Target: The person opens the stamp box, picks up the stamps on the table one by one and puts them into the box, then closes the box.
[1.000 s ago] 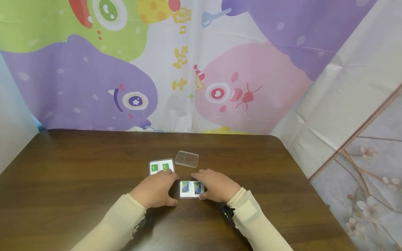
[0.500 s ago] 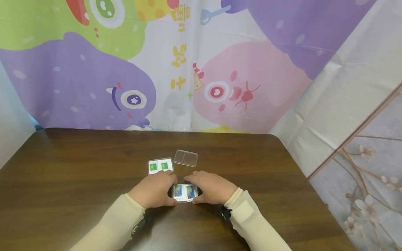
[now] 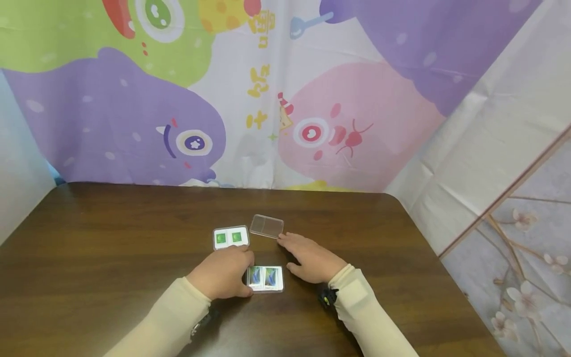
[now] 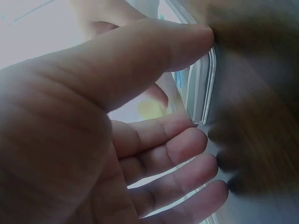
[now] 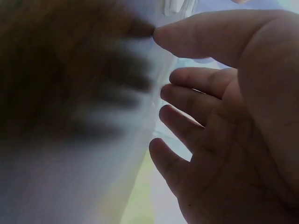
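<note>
A clear flat case (image 3: pixel 270 279) holding white cards with blue-green pictures lies on the table. My left hand (image 3: pixel 221 273) grips its left end, thumb at the near edge and index finger at the far edge; the left wrist view shows the thumb on the case's edge (image 4: pixel 204 88). Its other fingers (image 4: pixel 198 177) extend beside the case. To the right, my right hand (image 3: pixel 315 259) is away from this case with fingers extended and nothing in them. Its fingertips reach the near right corner of an empty clear lid (image 3: pixel 267 226).
A second clear case (image 3: pixel 230 237) with two green pictures on white sits just beyond my left fingers, left of the lid. The brown wooden table (image 3: pixel 134 238) ends at a cartoon-printed curtain (image 3: pixel 250 163) behind, with another hanging cloth (image 3: pixel 468 163) on the right.
The picture case first shifted left into my left hand while both hands held it. My right hand has since let go and moved away, forward and right, to the lid.
</note>
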The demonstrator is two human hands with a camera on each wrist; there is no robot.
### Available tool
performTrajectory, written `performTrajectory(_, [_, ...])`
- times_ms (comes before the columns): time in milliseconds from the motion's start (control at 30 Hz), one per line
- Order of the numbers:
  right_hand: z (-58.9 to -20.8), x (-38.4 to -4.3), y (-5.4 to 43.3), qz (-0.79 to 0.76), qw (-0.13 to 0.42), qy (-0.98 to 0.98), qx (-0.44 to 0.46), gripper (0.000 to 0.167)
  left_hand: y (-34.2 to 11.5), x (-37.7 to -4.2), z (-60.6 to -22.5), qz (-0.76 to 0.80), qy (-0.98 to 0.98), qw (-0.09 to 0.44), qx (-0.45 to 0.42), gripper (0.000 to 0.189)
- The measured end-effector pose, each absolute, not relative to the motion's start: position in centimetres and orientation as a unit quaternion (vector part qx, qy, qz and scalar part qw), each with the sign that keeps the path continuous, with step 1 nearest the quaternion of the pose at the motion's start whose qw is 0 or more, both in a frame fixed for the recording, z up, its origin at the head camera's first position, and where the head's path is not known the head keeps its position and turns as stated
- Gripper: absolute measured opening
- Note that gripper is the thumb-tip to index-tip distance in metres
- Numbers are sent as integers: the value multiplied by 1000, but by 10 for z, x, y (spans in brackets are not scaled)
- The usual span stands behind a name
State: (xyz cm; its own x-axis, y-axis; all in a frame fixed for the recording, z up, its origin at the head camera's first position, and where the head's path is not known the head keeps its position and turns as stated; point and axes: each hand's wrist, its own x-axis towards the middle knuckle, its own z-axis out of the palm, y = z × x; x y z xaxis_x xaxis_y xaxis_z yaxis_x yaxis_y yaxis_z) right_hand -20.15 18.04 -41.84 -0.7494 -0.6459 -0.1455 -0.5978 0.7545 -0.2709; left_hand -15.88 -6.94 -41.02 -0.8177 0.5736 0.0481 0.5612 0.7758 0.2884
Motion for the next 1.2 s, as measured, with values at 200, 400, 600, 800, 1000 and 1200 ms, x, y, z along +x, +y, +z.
performTrajectory(200, [-411,-203,188,-124,103,933,-323,46,-70,-159,-411,147,940,12,308,40])
performTrajectory(400, [-400,-205,198,-129,97,937,-310,30,-71,-160,-411,153,940,18,305,40])
performTrajectory(600, [-396,-206,208,-125,97,944,-291,19,-71,-160,-413,145,938,12,316,41])
performTrajectory(800, [-396,-209,213,-120,85,950,-275,8,-71,-159,-413,147,935,7,321,42])
performTrajectory(1000, [-406,-212,210,-105,45,967,-227,49,-71,-158,-412,153,935,11,319,42])
performTrajectory(1200, [-414,-212,205,-81,49,973,-211,66,-71,-157,-411,153,936,15,317,43])
